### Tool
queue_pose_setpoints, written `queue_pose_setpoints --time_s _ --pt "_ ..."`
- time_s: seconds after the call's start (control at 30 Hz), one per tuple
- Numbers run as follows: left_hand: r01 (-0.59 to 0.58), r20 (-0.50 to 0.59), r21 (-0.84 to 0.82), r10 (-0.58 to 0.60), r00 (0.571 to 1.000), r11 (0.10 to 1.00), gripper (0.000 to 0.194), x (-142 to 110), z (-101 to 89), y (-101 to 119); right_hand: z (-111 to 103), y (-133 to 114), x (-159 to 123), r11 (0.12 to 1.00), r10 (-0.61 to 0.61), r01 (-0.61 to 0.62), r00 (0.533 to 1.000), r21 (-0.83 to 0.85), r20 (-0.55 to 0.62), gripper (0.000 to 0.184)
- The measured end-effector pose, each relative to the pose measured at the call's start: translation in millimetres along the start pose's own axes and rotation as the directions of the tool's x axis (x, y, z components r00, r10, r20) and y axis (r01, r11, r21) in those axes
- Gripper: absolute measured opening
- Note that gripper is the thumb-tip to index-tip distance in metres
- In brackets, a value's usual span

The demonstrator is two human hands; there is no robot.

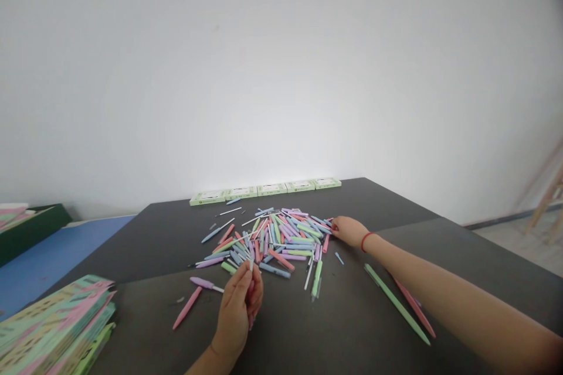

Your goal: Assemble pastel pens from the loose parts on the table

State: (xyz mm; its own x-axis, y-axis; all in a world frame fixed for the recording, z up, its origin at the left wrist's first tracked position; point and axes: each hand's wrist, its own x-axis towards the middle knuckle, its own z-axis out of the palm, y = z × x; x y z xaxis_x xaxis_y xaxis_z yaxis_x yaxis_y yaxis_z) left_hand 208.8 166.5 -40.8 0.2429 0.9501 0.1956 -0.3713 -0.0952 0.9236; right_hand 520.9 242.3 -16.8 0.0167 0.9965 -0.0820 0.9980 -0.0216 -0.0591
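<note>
A heap of pastel pen parts (281,237) in pink, green, blue and purple lies on the dark table (352,316). My left hand (240,310) is near the front of the heap, its fingers pinched on a thin white pen refill (251,262) that points upward. My right hand (349,230), with a red band at the wrist, reaches to the heap's right edge and its fingers close on a pen part there; which one I cannot make out. A long green pen (396,303) and a pink pen (416,309) lie under my right forearm.
A row of light green boxes (266,190) lines the table's far edge. A stack of pastel printed cards (53,325) sits at the front left. A loose pink pen barrel (187,307) lies left of my left hand. A blue surface (48,258) and a dark green tray (30,228) are at the left.
</note>
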Motion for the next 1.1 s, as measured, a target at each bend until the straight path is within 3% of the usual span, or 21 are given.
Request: queue_pose_setpoints --time_s 0.27,0.43,0.57,0.63,0.73,0.93,1.1 --pt "-0.008 0.043 -0.009 0.009 0.999 1.000 0.027 0.2 -2.2 -6.4 -9.5 -9.0 5.1 0.987 0.094 -0.089 0.995 0.135 -0.038 0.024" --pt "0.001 0.060 -0.021 0.000 0.998 1.000 0.026 0.1 -1.6 -10.7 -35.6 -30.8 -13.3 0.934 0.021 0.028 0.991 0.356 -0.131 0.022" --pt "0.019 0.077 0.048 -0.022 0.997 0.999 0.026 -2.4 -0.3 -8.8 -51.0 -82.6 -47.8 0.783 -0.209 0.249 0.968 0.569 -0.137 0.023" --pt "0.015 0.099 0.090 -0.024 0.995 0.996 0.026 -3.9 0.0 -7.3 -57.2 -109.3 -65.6 0.540 -0.366 0.368 0.913 0.757 -0.183 0.016" --pt "-0.017 0.130 0.131 0.000 0.992 0.991 0.027 -4.6 -0.5 -7.4 -64.8 -136.7 -82.5 0.418 -0.397 0.413 0.884 0.809 -0.247 0.007" --pt "-0.045 0.147 0.163 0.021 0.989 0.986 0.028 -2.0 -1.9 -12.2 -62.2 -147.4 -84.7 0.440 -0.395 0.411 0.887 0.799 -0.239 0.005" --pt "-0.079 0.185 0.185 0.044 0.982 0.980 0.023 -3.3 -1.6 -13.4 -51.3 -149.7 -83.3 0.474 -0.440 0.470 0.859 0.744 -0.262 0.004"
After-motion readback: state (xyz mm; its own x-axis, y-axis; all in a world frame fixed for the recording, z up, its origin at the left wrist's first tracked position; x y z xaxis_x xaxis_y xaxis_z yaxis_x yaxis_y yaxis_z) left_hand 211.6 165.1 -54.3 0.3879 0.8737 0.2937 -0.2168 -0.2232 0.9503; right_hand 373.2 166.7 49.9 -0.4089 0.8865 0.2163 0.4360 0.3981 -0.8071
